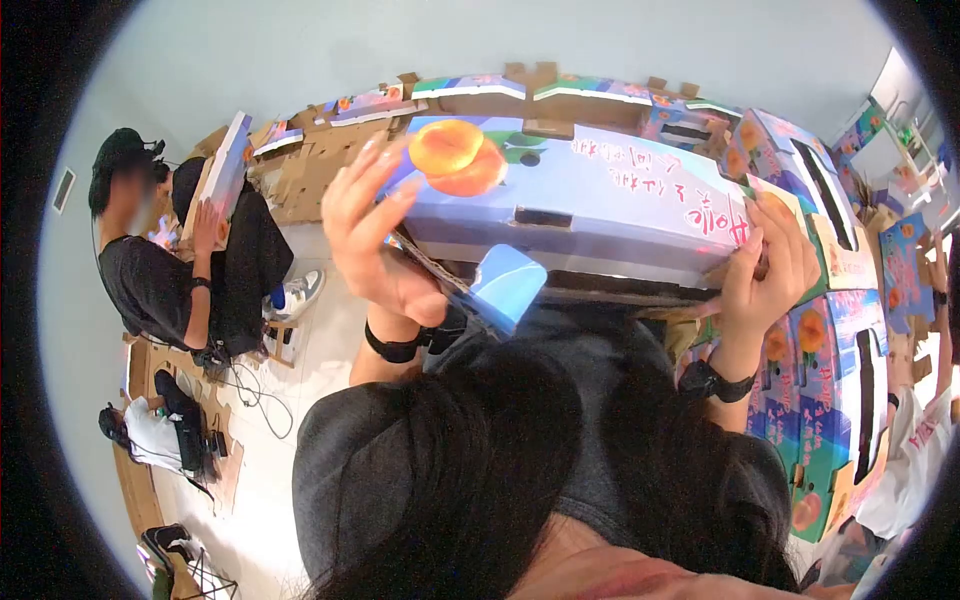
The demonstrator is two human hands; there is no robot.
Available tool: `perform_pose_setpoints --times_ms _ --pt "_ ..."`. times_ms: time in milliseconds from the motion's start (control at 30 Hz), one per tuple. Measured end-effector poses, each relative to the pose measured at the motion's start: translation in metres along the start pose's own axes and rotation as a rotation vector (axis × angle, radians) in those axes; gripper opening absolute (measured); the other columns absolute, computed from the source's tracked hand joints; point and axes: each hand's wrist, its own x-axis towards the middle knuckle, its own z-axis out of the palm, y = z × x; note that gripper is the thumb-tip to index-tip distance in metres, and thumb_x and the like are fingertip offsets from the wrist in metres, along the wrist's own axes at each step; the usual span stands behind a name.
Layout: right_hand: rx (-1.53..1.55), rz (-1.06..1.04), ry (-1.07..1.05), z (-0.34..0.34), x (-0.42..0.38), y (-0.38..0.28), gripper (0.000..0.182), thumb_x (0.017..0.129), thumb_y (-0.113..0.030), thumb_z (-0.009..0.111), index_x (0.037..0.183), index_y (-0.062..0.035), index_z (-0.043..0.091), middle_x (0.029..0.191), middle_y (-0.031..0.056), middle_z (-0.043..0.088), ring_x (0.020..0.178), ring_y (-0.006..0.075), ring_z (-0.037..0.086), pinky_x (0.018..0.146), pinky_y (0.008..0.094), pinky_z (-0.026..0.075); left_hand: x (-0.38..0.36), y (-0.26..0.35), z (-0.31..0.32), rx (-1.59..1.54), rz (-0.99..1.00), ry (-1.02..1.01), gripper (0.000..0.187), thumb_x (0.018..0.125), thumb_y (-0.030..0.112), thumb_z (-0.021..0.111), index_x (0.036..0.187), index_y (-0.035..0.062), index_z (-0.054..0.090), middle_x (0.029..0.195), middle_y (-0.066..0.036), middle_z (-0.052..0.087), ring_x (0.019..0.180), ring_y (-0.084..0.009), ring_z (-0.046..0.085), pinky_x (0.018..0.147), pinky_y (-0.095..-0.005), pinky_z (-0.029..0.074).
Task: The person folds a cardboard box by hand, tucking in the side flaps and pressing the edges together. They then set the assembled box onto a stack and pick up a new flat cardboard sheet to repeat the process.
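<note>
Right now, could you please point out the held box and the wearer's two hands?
Held box point(595, 200): head view, on its printed panel.
Left hand point(368, 248): head view, its middle.
Right hand point(772, 272): head view, its middle.

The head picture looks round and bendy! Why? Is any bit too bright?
Head view: probably a very wide lens, so corners go black and the back boxes seem to arc; in the head view, the floor glares at lower left, and the printed box looks fairly sharp.
</note>
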Motion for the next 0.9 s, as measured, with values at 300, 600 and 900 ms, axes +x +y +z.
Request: perform_pose_setpoints --times_ms 300,600,900 --pt "-0.053 -0.024 0.000 0.008 0.001 -0.005 0.022 0.082 -0.017 0.066 0.100 -0.0114 0.078 0.106 0.0021 0.075 0.104 0.0232 0.065 0.093 0.0348 0.039 0.004 0.032 0.006 0.188 0.134 -0.403 0.027 0.079 0.053 0.074 0.082 0.0267 0.075 0.115 0.002 0.071 0.115 -0.0223 0.062 0.104 -0.0387 0.034" --pt "-0.121 -0.029 0.007 0.005 -0.002 -0.007 0.022 0.083 -0.019 0.065 0.100 -0.0126 0.078 0.107 0.0002 0.075 0.103 0.0227 0.065 0.094 0.0346 0.038 0.000 0.022 0.011 0.066 0.164 -0.312 0.028 0.077 0.046 0.078 0.088 0.0204 0.079 0.096 0.003 0.066 0.095 -0.0209 0.067 0.076 -0.0354 0.044" --pt "-0.129 -0.022 0.018 0.005 -0.004 -0.007 0.022 0.085 -0.020 0.065 0.101 -0.0132 0.078 0.107 -0.0005 0.075 0.100 0.0215 0.064 0.093 0.0339 0.038 -0.013 0.021 0.008 0.095 0.112 -0.178 0.028 0.091 0.047 0.069 0.100 0.0212 0.072 0.096 0.002 0.068 0.094 -0.0187 0.065 0.095 -0.0407 0.041"
